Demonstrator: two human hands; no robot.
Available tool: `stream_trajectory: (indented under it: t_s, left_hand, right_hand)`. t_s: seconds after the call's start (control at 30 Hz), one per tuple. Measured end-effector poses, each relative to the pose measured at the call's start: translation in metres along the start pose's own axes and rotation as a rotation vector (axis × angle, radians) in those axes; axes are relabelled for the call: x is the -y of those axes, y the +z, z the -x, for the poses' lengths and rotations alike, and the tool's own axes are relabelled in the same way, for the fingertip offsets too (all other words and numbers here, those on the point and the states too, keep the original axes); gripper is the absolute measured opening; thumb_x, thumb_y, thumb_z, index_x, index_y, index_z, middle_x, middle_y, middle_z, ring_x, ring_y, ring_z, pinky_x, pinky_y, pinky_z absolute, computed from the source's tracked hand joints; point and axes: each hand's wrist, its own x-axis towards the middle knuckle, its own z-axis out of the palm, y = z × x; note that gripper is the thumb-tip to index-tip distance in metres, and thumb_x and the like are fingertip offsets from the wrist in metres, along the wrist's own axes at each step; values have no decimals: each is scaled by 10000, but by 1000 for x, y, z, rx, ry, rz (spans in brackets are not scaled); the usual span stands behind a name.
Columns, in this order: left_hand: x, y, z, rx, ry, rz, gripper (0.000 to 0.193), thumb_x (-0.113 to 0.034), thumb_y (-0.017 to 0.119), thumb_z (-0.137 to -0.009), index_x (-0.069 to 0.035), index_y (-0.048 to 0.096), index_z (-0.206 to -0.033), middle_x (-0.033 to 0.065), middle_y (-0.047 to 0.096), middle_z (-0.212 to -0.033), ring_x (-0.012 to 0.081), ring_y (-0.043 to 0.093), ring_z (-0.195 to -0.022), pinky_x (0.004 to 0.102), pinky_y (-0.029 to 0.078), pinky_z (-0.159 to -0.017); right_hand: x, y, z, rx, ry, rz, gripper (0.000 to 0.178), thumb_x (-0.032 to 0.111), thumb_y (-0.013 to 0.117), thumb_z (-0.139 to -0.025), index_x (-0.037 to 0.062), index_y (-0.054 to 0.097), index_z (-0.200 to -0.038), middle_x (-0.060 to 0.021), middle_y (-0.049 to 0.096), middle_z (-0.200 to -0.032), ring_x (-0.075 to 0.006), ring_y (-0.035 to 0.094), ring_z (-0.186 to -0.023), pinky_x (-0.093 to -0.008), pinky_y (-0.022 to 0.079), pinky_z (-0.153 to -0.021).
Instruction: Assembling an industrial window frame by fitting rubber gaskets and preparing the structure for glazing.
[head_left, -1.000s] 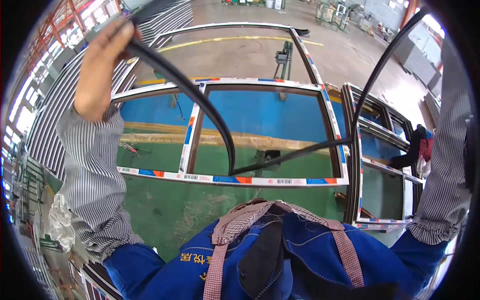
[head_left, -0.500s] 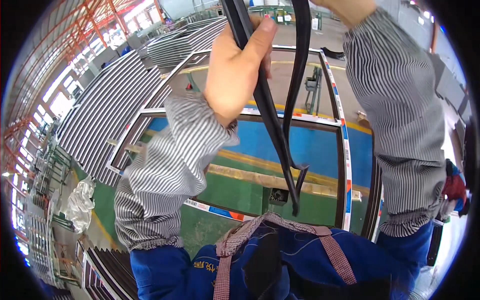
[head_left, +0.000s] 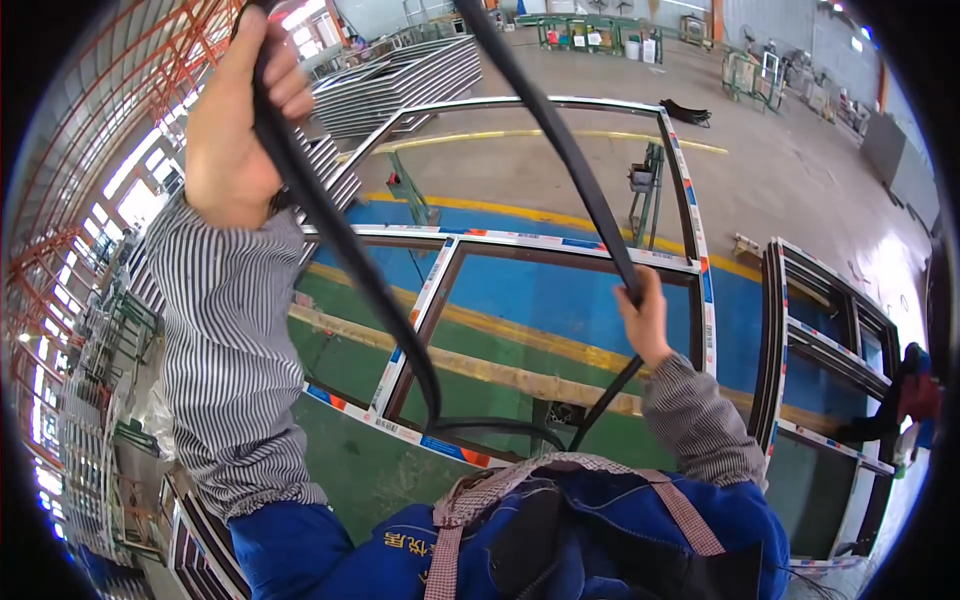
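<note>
A long, flexible black rubber sealing strip [head_left: 345,245] hangs in loops in front of me. Raised at the upper left, my left hand [head_left: 232,135] is closed around one run of it, the thumb pointing up. Lower down on the right, my right hand [head_left: 650,318] grips another run, which comes down from the top edge of the view. The slack between them bends low near my waist. Beneath both hands lies a large window frame [head_left: 520,239] of brown profile with white, label-printed film, divided by bars. The strip appears to hang above the frame.
A wooden beam [head_left: 500,372] and green metal stands [head_left: 645,195] are under the frame. Stacked striped profiles [head_left: 430,85] stand far left. Another frame [head_left: 790,330] is at the right, beside a person's dark sleeve [head_left: 870,428]. A black coil [head_left: 686,113] lies on the floor beyond.
My left hand has swung left and up with the strip. My right hand has come down from the top edge to the lower right. The strip's runs have spread apart into a wide loop.
</note>
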Motion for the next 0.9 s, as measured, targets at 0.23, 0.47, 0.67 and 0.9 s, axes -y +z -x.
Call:
stream_trajectory:
  t_s: [0.23, 0.47, 0.67, 0.9]
  left_hand:
    - [90, -116, -2, -130, -403, 127, 329, -406, 505, -997, -78, 535, -1014, -40, 408, -670, 63, 366, -544, 218, 316, -467]
    - [260, -180, 45, -130, -868, 194, 406, -485, 506, -970, -88, 569, -1034, -45, 395, -641, 57, 341, -495, 227, 290, -447]
    - [450, -236, 86, -438, -1134, 354, 391, -468, 510, -976, -86, 579, -941, -43, 405, -614, 57, 340, -450, 236, 282, -415]
    - [587, -272, 116, -501, -1295, 263, 428, -509, 444, -990, -109, 571, -907, -18, 415, -594, 118, 340, -427, 319, 315, -402]
  right_hand:
    - [23, -93, -78, -204, -576, 476, 285, 30, 578, -865, -5, 582, -1148, -74, 576, -745, -132, 562, -645, -257, 452, -589]
    - [6, -97, -148, 56, 53, 593, 272, 184, 537, -964, -21, 626, -1118, -38, 571, -670, -110, 568, -627, -277, 426, -569]
    - [-77, -9, -102, 387, -19, 1080, 316, 388, 557, -935, 89, 659, -927, -183, 664, -830, -379, 637, -814, -481, 492, -702]
    - [-131, 30, -74, 591, 248, 1145, 352, 388, 528, -948, 66, 658, -892, -211, 647, -815, -416, 615, -796, -489, 485, -694]
